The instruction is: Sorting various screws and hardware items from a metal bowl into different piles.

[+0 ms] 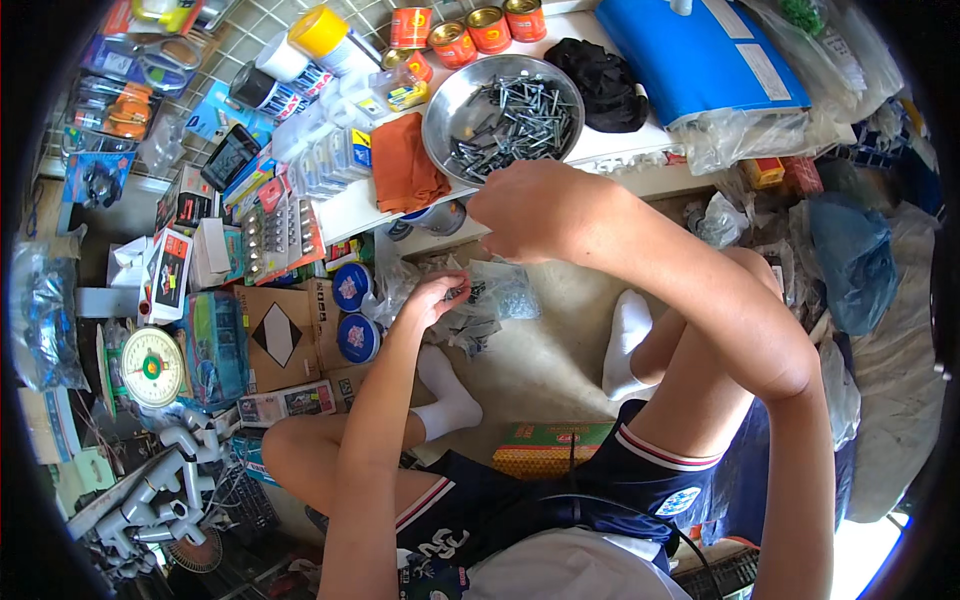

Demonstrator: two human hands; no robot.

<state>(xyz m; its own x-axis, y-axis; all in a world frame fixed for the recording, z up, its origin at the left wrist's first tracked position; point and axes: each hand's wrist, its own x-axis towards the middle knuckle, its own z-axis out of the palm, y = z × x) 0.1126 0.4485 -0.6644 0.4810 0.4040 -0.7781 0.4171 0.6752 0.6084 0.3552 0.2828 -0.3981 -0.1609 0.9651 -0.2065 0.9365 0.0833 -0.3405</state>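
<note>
A round steel bowl (448, 105) on the white shelf holds many loose metal screws or nails (517, 116). My right hand (536, 210) is at the bowl's near rim, its fingers curled downward; whether it holds anything is hidden. Lower and to the left, my left hand (442, 296) is cupped around small dark metal pieces, apparently screws. Clear plastic bags (469, 322) lie just beyond and beneath that hand, above the floor. An orange-brown cloth (409, 165) lies left of the bowl, and a black cloth (600, 82) to its right.
Orange tins (491, 30) stand behind the bowl, with a blue folder (697, 60) at the right. Spray cans, boxes and a dial scale (152, 367) crowd the left. Two blue round lids (358, 337) are beside a cardboard box (277, 337). A green-yellow box (551, 450) sits between my legs.
</note>
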